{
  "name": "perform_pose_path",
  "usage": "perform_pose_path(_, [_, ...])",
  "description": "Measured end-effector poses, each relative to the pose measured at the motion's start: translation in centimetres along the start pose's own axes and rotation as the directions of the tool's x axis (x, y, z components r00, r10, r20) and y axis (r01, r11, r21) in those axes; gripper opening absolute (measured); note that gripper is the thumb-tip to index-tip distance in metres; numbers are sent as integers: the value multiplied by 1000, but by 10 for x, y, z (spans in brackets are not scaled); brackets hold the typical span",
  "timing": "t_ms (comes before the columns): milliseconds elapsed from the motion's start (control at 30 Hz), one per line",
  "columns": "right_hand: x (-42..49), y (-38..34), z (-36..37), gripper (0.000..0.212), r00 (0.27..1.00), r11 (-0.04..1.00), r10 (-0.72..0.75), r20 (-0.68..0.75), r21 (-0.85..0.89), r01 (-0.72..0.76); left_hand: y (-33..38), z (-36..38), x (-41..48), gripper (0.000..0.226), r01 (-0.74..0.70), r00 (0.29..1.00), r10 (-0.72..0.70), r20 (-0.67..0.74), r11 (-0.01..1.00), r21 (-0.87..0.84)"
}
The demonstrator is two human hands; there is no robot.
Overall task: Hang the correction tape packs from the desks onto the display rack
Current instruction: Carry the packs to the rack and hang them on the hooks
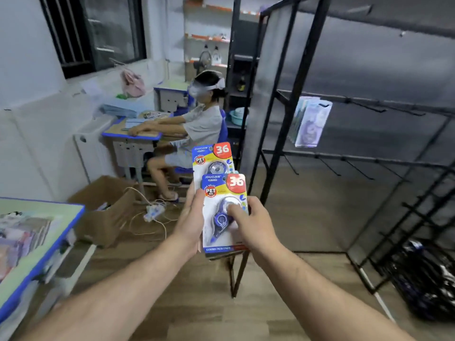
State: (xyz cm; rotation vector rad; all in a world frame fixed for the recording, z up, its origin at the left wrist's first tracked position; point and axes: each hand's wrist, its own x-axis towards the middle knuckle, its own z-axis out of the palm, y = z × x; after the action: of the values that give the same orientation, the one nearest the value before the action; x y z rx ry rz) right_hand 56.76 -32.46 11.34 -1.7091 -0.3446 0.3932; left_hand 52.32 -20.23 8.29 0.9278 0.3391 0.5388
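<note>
Two upright blue-yellow correction tape packs (221,200), front overlapping rear.

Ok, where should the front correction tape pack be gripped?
Probably the front pack by its lower right card edge, from the right, where the right hand sits: the card is flat there, leaving the top free for a rack hook.

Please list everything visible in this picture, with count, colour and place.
correction tape packs: two visible, blue-yellow-red, centre, in both hands
display rack: one, black, right
hanging packets: few, pale purple, upper rack hook
desk: one, green top, blue rim, lower left
cardboard box: one, brown, floor left of centre
power strip: one, white, floor beside box
bag: one, pink, window ledge
seated person: one, grey shirt, far desk
left hand: one, grips the packs' left edge
right hand: one, thumb on the front pack
</note>
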Motion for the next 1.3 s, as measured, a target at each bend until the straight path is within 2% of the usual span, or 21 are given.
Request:
perform_pose_path(233, [20,31,-173,10,988,999,19,-151,43,-13,-100,145,6,34,94,986,-95,135,996,14])
perform_pose_path(367, [34,38,-241,9,975,996,32,-221,83,-13,-132,207,15,34,24,977,-63,204,982,187])
perform_pose_path(433, [43,40,-264,14,969,994,48,-241,106,-22,-141,229,23,33,-9,973,-54,224,962,273])
perform_pose_path(567, [67,43,-297,37,959,992,53,-279,128,-18,-157,261,48,30,-70,962,-24,272,941,332])
perform_pose_path(700, [98,44,-324,19,935,992,46,-352,127,-1,-174,287,81,32,-117,938,-4,346,937,328])
perform_pose_path(800, [119,42,-343,15,920,993,41,-389,118,5,-180,307,104,39,-151,906,-6,424,929,338])
perform_pose_path(867, [131,40,-354,18,913,992,39,-405,125,13,-184,319,118,33,-158,895,-19,445,921,357])
perform_pose_path(967, [149,40,-368,23,910,991,28,-413,133,30,-191,332,138,22,-154,896,-36,444,911,384])
perform_pose_path(1100, [169,40,-381,14,917,983,45,-397,180,30,-196,346,152,35,-160,898,-28,438,909,384])
perform_pose_path(1200, [188,39,-395,14,930,989,23,-366,146,33,-202,355,163,27,-155,924,-8,383,906,394])
perform_pose_path(1300, [207,36,-415,27,934,991,-12,-356,123,60,-211,366,174,18,-133,955,8,296,903,408])
